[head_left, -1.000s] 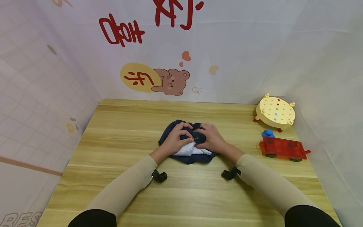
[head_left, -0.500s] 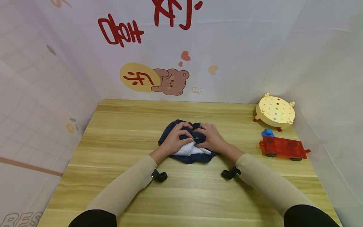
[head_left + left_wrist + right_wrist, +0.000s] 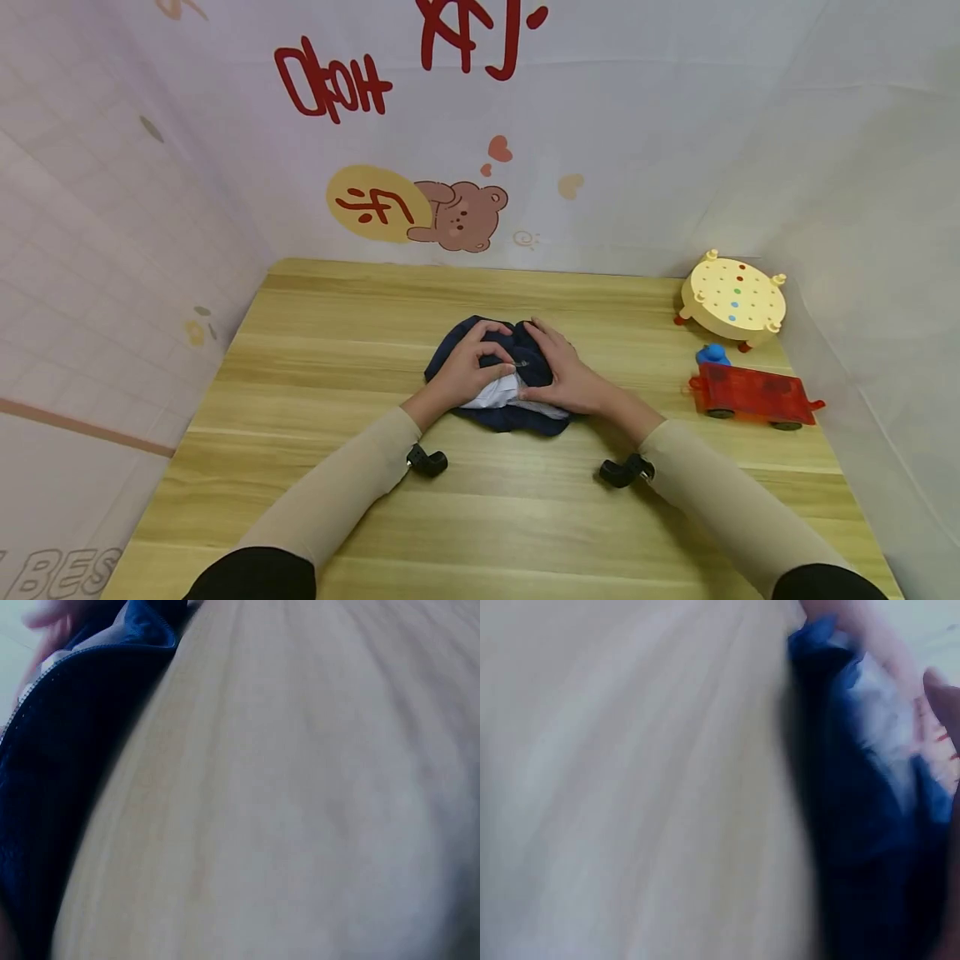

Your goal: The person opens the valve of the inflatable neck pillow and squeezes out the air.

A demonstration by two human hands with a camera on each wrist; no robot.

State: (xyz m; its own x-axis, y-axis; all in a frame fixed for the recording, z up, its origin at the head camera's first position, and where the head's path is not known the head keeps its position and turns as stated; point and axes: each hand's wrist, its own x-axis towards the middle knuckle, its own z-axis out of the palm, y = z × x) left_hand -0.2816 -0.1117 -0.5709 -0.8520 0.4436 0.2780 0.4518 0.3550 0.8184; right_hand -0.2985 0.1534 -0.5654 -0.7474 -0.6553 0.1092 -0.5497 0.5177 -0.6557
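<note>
A crumpled navy cloth bag (image 3: pixel 517 418) lies mid-table, its white lining (image 3: pixel 497 393) showing in the opening. In the left wrist view a zipper runs along the edge of the bag (image 3: pixel 56 727). My left hand (image 3: pixel 463 372) holds the bag's left side with curled fingers, thumb at the lining. On the other side my right hand (image 3: pixel 576 379) has its fingers spread and fairly straight against the bag, the thumb near the lining. The right wrist view shows the bag (image 3: pixel 862 825) blurred, with a straight thumb (image 3: pixel 946 705) beside it.
A red toy cart (image 3: pixel 757 394) stands at the right, with a small blue toy (image 3: pixel 712 355) behind it. Farther back is a round cream toy with pegs and legs (image 3: pixel 735 298). Printed fabric walls (image 3: pixel 637 167) enclose the wooden table (image 3: pixel 337 325).
My right hand's fingers have straightened and spread, and the hand has shifted slightly right. The left hand keeps its hold. The head view has shifted slightly.
</note>
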